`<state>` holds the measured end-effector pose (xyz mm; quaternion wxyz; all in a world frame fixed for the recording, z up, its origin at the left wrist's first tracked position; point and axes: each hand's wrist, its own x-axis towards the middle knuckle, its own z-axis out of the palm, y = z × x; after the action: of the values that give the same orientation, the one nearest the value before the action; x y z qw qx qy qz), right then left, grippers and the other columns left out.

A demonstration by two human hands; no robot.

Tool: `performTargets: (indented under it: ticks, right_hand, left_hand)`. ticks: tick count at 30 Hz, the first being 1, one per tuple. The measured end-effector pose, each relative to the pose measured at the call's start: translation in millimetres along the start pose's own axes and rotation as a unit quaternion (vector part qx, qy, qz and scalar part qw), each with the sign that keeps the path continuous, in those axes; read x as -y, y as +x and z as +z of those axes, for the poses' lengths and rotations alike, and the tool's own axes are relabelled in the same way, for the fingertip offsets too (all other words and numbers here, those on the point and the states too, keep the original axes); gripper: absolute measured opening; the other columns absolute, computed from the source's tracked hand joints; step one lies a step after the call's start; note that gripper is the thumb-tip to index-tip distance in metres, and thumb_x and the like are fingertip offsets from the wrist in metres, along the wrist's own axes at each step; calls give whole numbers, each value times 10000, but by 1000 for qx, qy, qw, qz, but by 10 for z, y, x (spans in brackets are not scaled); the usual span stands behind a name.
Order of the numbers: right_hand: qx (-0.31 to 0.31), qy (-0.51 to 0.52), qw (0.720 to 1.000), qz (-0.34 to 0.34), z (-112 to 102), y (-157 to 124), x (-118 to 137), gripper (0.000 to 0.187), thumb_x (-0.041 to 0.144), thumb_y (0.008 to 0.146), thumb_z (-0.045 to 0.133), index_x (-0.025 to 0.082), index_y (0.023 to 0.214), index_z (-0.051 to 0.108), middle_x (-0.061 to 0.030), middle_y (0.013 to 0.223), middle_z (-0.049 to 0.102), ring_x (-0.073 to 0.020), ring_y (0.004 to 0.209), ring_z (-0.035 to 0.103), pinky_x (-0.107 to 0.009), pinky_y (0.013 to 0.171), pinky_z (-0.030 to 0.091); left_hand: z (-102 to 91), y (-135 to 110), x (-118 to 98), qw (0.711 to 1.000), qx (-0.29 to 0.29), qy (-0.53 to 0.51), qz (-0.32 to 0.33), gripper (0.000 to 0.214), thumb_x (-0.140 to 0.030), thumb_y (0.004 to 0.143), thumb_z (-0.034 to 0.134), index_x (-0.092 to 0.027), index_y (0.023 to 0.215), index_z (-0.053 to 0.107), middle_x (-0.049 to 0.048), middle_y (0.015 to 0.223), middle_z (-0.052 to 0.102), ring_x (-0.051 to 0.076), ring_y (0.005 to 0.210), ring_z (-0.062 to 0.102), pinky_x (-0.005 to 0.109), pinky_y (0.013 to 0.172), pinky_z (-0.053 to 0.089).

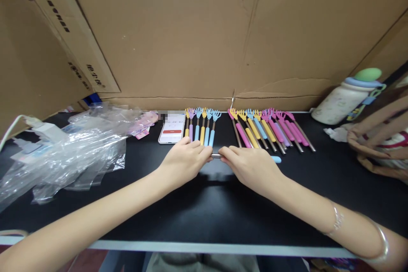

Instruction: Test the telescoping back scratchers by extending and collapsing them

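My left hand (186, 160) and my right hand (251, 165) meet over the black table (204, 204), both closed on one back scratcher (276, 159). Its metal rod shows between my fingers and its blue handle sticks out to the right of my right hand. Just beyond my left hand lies a neat row of several back scratchers (202, 125) with claw heads pointing away. A second, looser group of back scratchers (270, 129) in pink, yellow and blue lies beyond my right hand.
A phone (172, 129) showing a timer lies left of the neat row. Crumpled clear plastic bags (73, 148) cover the left side. A bottle (347, 97) and a woven bag (379, 144) sit at the right. Cardboard walls (204, 29) close off the back.
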<state>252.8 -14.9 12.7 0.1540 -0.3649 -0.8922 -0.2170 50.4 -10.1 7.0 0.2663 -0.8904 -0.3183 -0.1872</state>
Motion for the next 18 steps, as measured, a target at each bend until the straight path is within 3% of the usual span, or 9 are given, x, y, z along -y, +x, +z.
performTargets:
  ticks: [9, 14, 18]
  right_hand:
    - [-61, -44, 996, -45, 34, -1, -121, 283, 286, 937, 347, 179, 758, 539, 28, 594, 549, -80, 467, 480, -253, 442, 135]
    - [-95, -107, 989, -33, -101, -206, -502, 304, 319, 940, 353, 180, 781, 571, 15, 635, 588, -74, 536, 505, -238, 468, 197]
    - [-122, -194, 971, -66, -207, -382, -806, 291, 325, 923, 396, 176, 755, 581, 11, 636, 592, -80, 536, 470, -239, 504, 229]
  left_hand:
    - [-36, -39, 129, 999, -21, 34, 10, 274, -270, 933, 379, -173, 704, 495, -17, 550, 543, 138, 530, 503, 281, 563, 265]
    - [-222, -175, 466, 996, -37, 76, 10, 304, -319, 936, 385, -182, 712, 539, -19, 589, 591, 135, 567, 544, 276, 584, 295]
    - [-312, -269, 631, 994, -29, 107, 22, 298, -314, 925, 406, -188, 695, 546, -24, 581, 583, 137, 578, 558, 276, 619, 334]
